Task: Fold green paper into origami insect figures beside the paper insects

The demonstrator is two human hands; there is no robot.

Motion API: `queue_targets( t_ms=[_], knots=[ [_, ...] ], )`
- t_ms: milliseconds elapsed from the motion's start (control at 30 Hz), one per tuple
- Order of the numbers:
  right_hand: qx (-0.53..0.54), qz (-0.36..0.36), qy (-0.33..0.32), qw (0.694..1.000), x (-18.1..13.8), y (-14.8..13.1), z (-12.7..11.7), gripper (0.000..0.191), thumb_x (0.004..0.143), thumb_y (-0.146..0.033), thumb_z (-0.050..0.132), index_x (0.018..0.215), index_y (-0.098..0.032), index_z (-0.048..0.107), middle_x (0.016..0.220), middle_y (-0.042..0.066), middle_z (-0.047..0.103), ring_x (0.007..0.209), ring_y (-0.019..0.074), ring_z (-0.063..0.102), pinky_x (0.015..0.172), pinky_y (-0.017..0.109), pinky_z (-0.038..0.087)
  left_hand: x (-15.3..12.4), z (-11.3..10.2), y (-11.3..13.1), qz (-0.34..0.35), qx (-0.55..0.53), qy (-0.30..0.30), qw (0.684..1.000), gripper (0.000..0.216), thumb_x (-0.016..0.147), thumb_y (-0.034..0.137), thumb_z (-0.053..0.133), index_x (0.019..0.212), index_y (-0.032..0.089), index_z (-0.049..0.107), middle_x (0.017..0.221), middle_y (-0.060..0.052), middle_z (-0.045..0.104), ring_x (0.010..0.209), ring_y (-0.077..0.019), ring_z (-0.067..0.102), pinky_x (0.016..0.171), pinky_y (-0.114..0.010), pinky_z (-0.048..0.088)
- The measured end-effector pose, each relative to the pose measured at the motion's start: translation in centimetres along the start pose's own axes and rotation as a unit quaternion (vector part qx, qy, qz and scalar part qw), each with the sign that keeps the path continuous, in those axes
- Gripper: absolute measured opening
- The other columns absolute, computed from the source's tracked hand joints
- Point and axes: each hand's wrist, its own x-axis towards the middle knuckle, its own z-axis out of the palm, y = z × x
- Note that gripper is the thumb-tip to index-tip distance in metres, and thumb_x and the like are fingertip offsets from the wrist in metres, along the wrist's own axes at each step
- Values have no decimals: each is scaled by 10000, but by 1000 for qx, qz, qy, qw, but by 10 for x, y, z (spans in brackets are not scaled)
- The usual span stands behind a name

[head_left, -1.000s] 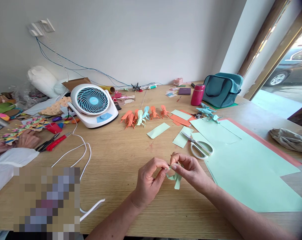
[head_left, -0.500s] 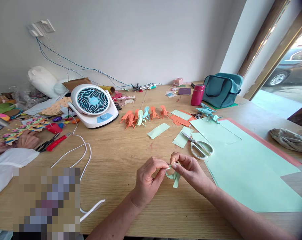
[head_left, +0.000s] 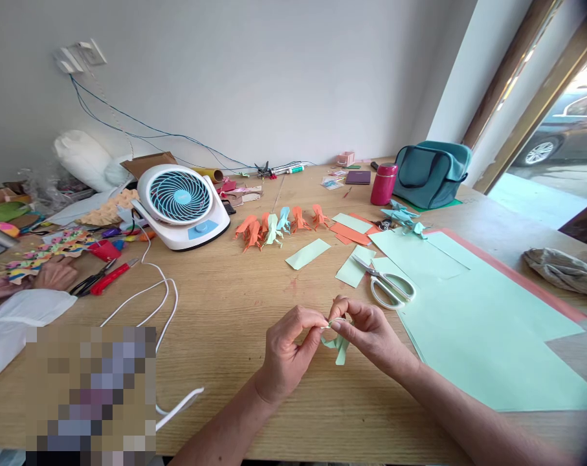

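A small folded mint-green paper figure [head_left: 339, 346] hangs between my two hands just above the wooden table [head_left: 235, 310]. My left hand [head_left: 290, 353] pinches its top from the left with thumb and forefinger. My right hand [head_left: 365, 330] pinches the same top from the right, fingers curled. White-handled scissors [head_left: 387, 285] lie just beyond my right hand. Large mint-green sheets [head_left: 472, 323] lie to the right of my hands.
Finished orange and mint paper figures [head_left: 278, 228] stand in a row mid-table. A white desk fan [head_left: 181, 204] with a white cable [head_left: 152, 294], loose paper strips [head_left: 307, 252], a pink bottle [head_left: 384, 184] and a teal bag [head_left: 431, 173] lie farther back. Another person's hand [head_left: 55, 275] rests at the left.
The paper figure has shifted slightly upward between my fingertips. My hands stay in nearly the same place.
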Motion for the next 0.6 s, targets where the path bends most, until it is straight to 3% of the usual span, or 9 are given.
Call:
queue_targets(
  t_ms=[333, 600],
  knots=[
    [-70, -34, 32, 996, -1, -1, 4, 192, 930, -367, 581, 815, -213, 588, 773, -4, 552, 732, 154, 511, 694, 298, 415, 0, 4, 5, -69, -7, 32, 997, 140, 866, 60, 609, 895, 196, 622, 828, 2, 679, 761, -112, 652, 717, -210, 528],
    [-144, -58, 61, 986, -3, -3, 5, 152, 916, -310, 576, 798, -215, 587, 753, -4, 557, 753, 166, 514, 693, 301, 400, -1, 5, 4, -100, -29, 11, 994, 107, 868, 112, 639, 944, 188, 639, 847, -2, 675, 758, -111, 640, 738, -220, 528]
  ],
)
